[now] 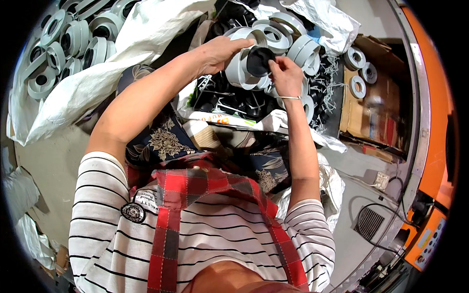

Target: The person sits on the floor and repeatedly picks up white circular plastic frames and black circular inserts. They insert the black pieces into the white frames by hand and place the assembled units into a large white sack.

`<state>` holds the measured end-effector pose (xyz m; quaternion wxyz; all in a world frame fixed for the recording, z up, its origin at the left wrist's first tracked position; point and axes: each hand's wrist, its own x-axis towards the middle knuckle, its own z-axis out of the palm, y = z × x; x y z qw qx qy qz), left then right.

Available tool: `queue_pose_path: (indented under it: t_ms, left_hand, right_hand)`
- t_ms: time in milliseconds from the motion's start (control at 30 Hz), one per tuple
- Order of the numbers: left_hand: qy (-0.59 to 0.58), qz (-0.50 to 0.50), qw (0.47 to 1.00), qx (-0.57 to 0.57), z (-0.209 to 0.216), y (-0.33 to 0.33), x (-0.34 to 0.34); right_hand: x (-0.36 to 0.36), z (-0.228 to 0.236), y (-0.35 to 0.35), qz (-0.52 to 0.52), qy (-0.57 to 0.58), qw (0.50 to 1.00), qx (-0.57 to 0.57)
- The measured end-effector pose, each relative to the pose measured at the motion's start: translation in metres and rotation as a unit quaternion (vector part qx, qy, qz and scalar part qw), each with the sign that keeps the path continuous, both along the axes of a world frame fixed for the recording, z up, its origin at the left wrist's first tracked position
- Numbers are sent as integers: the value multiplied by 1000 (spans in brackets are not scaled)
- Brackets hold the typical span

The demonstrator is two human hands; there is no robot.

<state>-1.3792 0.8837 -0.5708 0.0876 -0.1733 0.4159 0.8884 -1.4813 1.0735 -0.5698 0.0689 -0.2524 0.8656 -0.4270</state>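
Note:
Both arms reach forward over a pile of plastic parts. My left hand (220,54) is closed on the rim of a light grey plastic ring (238,73), thumb stretched along its top edge. Between the thumb and fingers of my right hand (287,77) is the edge of a black round cap (259,62). The cap lies against the ring's opening; I cannot tell whether it is seated in it. Below them are black parts with thin pale stems (234,100). More grey rings (305,52) are heaped just beyond and to the right.
A white woven sack (63,115) with many grey rings (73,39) is at the far left. To the right stands a cardboard box (373,115) near loose rings (355,57). An orange machine (430,146) borders the right side; a black cable (364,210) crosses the floor.

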Motion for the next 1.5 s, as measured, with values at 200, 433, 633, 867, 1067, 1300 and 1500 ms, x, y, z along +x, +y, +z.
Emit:
queue_pose_path:
  t_ms: [200,433,633,867,1067,1300,1500]
  left_hand:
    - [48,-25,998,-35,6,4,6]
    - [17,-80,992,-101,-15,-6,3]
    - [17,-98,994,-39,9,-4,14]
    - [105,-73,991,-34,1,2,19]
    - [131,-49,981,-135,-1,-1,17]
    - [314,185,782,-506,31,-5,26]
    - [217,536,387,-719,54,-78,20]
  right_hand:
    - [13,8,-7,97,68,988,98]
    - [24,21,-5,201,129,966,95]
    - [25,30,-1,308,235,917,90]
    - [34,30,-5,205,45,977,37]
    - [23,11,-8,111,-391,913,-23]
    - [14,2,-15,121,-449,880,-94]
    - [-47,-36,-42,-50,148,949,274]
